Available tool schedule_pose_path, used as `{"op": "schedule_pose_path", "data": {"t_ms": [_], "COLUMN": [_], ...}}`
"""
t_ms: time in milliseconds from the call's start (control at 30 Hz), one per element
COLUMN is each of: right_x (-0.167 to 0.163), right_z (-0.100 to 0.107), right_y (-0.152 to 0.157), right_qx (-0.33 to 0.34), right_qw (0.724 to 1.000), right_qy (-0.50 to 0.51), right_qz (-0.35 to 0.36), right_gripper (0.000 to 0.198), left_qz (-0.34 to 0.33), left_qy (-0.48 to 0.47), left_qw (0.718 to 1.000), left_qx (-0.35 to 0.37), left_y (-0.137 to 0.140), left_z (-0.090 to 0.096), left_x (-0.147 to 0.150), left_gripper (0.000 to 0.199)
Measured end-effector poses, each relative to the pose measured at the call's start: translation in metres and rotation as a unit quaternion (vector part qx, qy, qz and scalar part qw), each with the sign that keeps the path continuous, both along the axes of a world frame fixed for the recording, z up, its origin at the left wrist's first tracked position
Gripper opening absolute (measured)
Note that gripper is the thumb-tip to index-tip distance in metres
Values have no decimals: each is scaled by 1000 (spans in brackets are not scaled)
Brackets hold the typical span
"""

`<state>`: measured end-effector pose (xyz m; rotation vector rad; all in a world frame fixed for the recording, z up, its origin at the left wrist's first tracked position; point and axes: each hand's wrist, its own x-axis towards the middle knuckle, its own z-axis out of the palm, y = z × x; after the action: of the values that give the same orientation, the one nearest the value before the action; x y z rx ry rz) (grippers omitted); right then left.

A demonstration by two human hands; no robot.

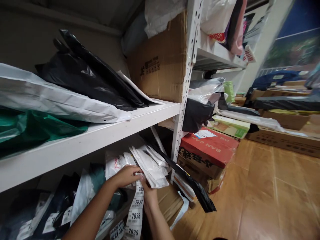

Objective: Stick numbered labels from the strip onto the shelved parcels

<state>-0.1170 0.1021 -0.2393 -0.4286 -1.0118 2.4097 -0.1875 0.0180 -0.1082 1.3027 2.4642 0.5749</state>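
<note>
A long paper strip of number labels [136,216], printed 7037, 7038 and 7039, hangs down between my forearms. My left hand [128,175] comes in from the left, its fingers closed in a pinch at the strip's top end. Close against it, my right hand [149,194] is closed on the strip too, thumb uppermost; its other fingers are mostly hidden. Just above and beyond both hands lie several white plastic mailer bags [147,163], overlapping on the lower shelf. Whether my right hand also touches them, I cannot tell.
Above my hands runs the white shelf edge [100,131], bearing black bags [87,76] and a cardboard box [160,63]. A perforated upright [183,93] stands to the right. A long black package [190,183] juts out over the wooden floor [262,190]. Labelled dark bags [60,200] fill the lower left.
</note>
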Motion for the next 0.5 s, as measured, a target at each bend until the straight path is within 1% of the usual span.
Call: {"op": "schedule_pose_path", "data": {"t_ms": [67, 133, 200, 300, 367, 433, 500], "right_x": [-2, -3, -3, -4, -2, 1, 10], "right_z": [-3, -10, -20, -31, -31, -25, -17], "right_y": [1, 1, 1, 0, 1, 2, 2], "right_qx": [23, 24, -3, -62, -67, -58, -73], "right_qw": [999, 999, 999, 996, 996, 996, 994], "right_qy": [-24, -40, -46, -48, -53, -64, -71], "right_qz": [-19, -24, -1, 35, 27, 12, 32], "right_gripper": [65, 65, 66, 68, 63, 55, 52], "left_qz": [11, 30, 52, 84, 102, 118, 136], "left_qy": [7, 22, 41, 69, 84, 92, 96], "left_qw": [1000, 999, 996, 992, 989, 986, 984], "left_qx": [-17, -35, -52, -70, -73, -70, -63], "left_y": [1, 4, 7, 11, 14, 16, 16], "left_z": [-1, -3, -6, -11, -14, -16, -18], "left_x": [0, 1, 3, 7, 10, 12, 14], "left_gripper": [26, 23, 23, 26, 29, 28, 24]}}
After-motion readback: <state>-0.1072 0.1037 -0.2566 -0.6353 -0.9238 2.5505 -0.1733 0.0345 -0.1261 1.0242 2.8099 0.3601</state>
